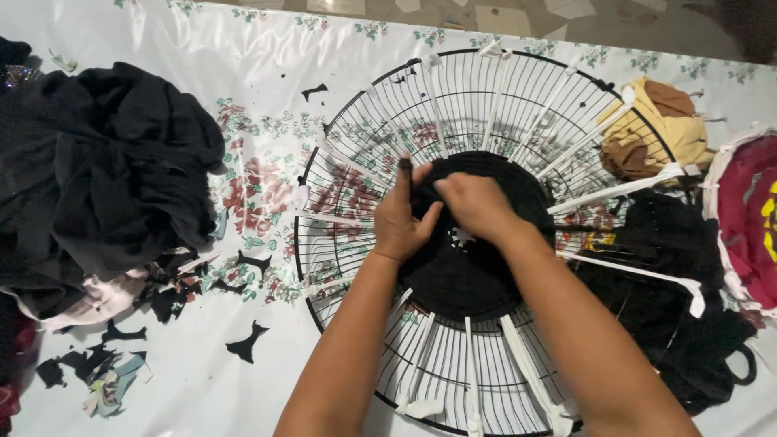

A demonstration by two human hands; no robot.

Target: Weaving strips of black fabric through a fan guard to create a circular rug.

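My left hand (402, 218) pinches a black fabric strip (406, 166) upright between thumb and forefinger, at the upper left edge of the black woven disc (473, 279). My right hand (477, 204) is closed down on the disc's top edge, fingers curled under; what they pinch I cannot tell. The disc sits at the centre of the round wire fan guard (364, 154), woven over white strips (623, 190) that radiate to the rim.

Risk, as I judge it: the strip end is short above my fingers (little to hold), so a hard pull could slip it out of the pinch and loosen the last row. Uneven tension could also drag a white spoke sideways and pucker the disc.

Surroundings, relative to the guard: a heap of black cloth (105, 170) to its left, black scraps (247, 344) scattered between heap and guard, a yellow and brown bundle (660, 129) at its upper right, dark fabric (672, 307) under its right side, a red piece with white edging (749, 218) further right. All lie on a floral plastic sheet (202, 380). The right-side fabrics crowd the rim there.
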